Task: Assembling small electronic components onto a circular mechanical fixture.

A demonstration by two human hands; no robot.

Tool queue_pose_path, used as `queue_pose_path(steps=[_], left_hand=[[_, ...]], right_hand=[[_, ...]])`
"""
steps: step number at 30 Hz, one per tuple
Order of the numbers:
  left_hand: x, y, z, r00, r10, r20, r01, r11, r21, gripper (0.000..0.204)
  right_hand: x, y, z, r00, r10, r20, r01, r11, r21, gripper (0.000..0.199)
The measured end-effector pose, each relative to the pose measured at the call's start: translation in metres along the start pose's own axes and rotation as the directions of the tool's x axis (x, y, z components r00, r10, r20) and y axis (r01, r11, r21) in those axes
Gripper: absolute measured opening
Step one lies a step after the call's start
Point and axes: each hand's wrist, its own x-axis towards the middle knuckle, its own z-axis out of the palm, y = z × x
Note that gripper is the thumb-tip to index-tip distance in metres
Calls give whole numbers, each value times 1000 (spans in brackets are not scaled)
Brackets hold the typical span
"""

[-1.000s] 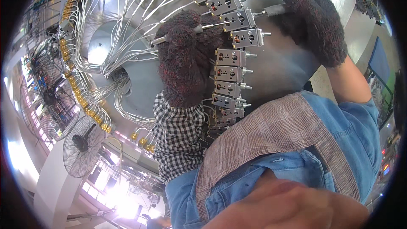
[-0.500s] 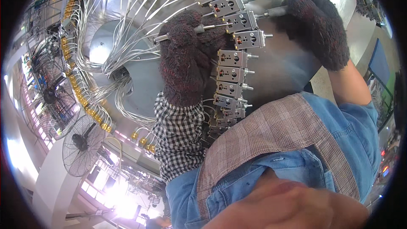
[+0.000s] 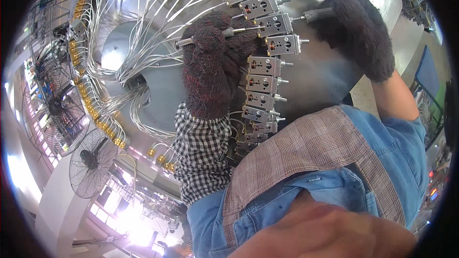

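My left hand [image 3: 208,62], in a dark knitted glove, is closed around a slim metal tool like a screwdriver [image 3: 228,32]. Its thin shaft reaches right, to the face of one small metal box-shaped unit [image 3: 273,24] in a curved row. On that unit's right side, a grey cylindrical piece [image 3: 318,15] lines up with the protruding stem. My right hand [image 3: 361,28], gloved alike, grips the outer end of this grey piece, with one finger raised away from it. Below sits another box unit [image 3: 282,44] with its stem bare. The glove hides part of the left tool.
White wires [image 3: 143,48] fan across a round grey metal plate [image 3: 162,86] toward the units. Brass-coloured fittings [image 3: 86,91] line the left rim. Two fans [image 3: 91,160] stand at the left beyond it. A blue panel [image 3: 428,69] is at the far right.
My right hand has turned slightly and shifted a little to the right, showing more of the grey piece. The left hand and its tool keep their place against the unit.
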Motion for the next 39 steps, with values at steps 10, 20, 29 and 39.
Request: queue_pose_path(steps=[10, 20, 29, 39], left_hand=[[5, 0, -13, 986, -168, 18, 169, 985, -33, 45], [-3, -4, -4, 999, -4, 39, 3, 1000, 30, 37], [3, 1, 6, 999, -39, -25, 38, 999, -9, 40], [-3, 1, 8, 1000, 30, -9, -31, 999, -36, 40]], right_hand=[[-3, -1, 13, 981, -136, -140, 151, 983, 102, 38], [6, -3, 4, 837, -501, 220, 363, 208, -908, 41], [6, -7, 10, 939, -331, -93, 245, 833, -496, 41], [-5, 2, 6, 986, -69, -151, 90, 986, 139, 37]])
